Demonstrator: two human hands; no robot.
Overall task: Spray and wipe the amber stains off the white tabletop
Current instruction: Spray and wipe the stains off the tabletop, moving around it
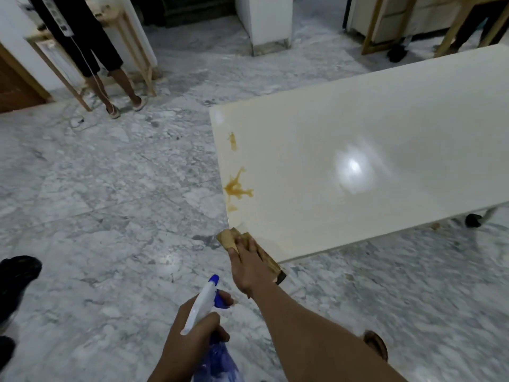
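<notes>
At the near left corner of the white tabletop (358,150) in the head view, the right hand (249,267) is pressing a tan cloth (230,238) flat, fingers laid straight over it rather than curled. What matters for the next swipe: the amber stains sit further along that same left edge, straight ahead of the fingertips, first the big splash (237,187), then a smaller streak (232,140) beyond it, both strung roughly parallel to the edge. So I'd say pushing the cloth forward along the edge gets them. Right hand is clearly the nearer one. The left hand (192,332) hangs back off the table over the marble floor (110,202), fingers wrapped round a spray bottle (205,312), nozzle pointing roughly toward the stains. The blue bottle body is too blurry for me to tell how much liquid is in it.
</notes>
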